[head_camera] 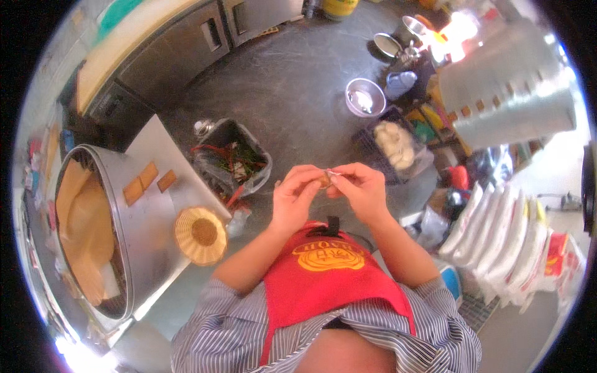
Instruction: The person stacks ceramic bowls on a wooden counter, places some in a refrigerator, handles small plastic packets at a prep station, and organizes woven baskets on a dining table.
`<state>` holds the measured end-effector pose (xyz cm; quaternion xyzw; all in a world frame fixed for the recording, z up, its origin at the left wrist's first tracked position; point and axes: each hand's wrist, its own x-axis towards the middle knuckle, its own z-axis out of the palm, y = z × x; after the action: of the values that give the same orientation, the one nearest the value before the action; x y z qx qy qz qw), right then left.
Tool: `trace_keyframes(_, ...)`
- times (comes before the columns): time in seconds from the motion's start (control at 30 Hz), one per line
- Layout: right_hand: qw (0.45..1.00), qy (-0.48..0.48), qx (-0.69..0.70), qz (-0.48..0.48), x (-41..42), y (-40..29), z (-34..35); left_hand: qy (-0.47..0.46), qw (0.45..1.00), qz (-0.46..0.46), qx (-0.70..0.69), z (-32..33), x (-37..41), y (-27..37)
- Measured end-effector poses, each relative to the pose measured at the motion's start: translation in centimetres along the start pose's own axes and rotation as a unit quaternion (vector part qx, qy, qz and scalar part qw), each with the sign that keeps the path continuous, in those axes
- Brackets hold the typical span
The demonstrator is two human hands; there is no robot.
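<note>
My left hand (296,196) and my right hand (361,189) meet in front of the red apron (336,289). Between their fingertips they pinch a small brownish item (325,179); fingers cover most of it, so its kind is unclear. Both thumbs press on it from the near side. Beyond and left of my hands, a lined waste bin (266,175) holds green scraps and red strips. To the right of them is a dark crate (371,133) with pale, rounded pieces, perhaps dough, inside.
At left, a round-ended steel unit (144,247) holds brown sheets (88,224). Nearby are flat brown pieces (148,175) and a wicker basket (200,254). A metal bowl (365,109) rests on the dark floor (280,79). White bags (494,233) are stacked at right; steel cabinets (172,60) line the far left.
</note>
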<state>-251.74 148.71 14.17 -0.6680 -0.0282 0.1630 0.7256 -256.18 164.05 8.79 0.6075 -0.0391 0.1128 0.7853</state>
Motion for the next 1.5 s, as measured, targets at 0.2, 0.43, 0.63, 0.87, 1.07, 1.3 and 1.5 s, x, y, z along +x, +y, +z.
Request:
trace_keyframes(0.2,0.997,-0.067,-0.026,-0.005,9.7,-3.0,1.7,0.105,0.899,-0.118,-0.408,-1.3,7.4,-0.4)
trace_keyframes(0.43,0.956,-0.216,-0.121,-0.159,16.4,-3.1,7.4,0.242,0.907,-0.131,-0.319,-5.7,10.9,1.8)
trace_keyframes(0.63,0.934,-0.316,-0.12,-0.119,19.8,-4.1,11.8,0.307,0.875,-0.106,-0.359,-8.1,11.4,3.2)
trace_keyframes(0.87,0.919,-0.373,-0.106,-0.074,21.8,-3.5,14.2,0.345,0.838,-0.04,-0.42,-9.8,10.6,3.8)
trace_keyframes(1.07,0.891,-0.409,-0.121,-0.157,22.2,-2.6,14.9,0.385,0.84,-0.035,-0.382,-10.0,10.2,2.7)
trace_keyframes(1.3,0.786,-0.392,-0.174,-0.446,21.7,-3.0,15.7,0.34,0.827,-0.001,-0.448,-10.8,9.7,2.6)
trace_keyframes(1.5,0.724,-0.392,-0.195,-0.533,21.8,-2.6,16.0,0.396,0.83,-0.023,-0.392,-10.7,9.6,1.9)
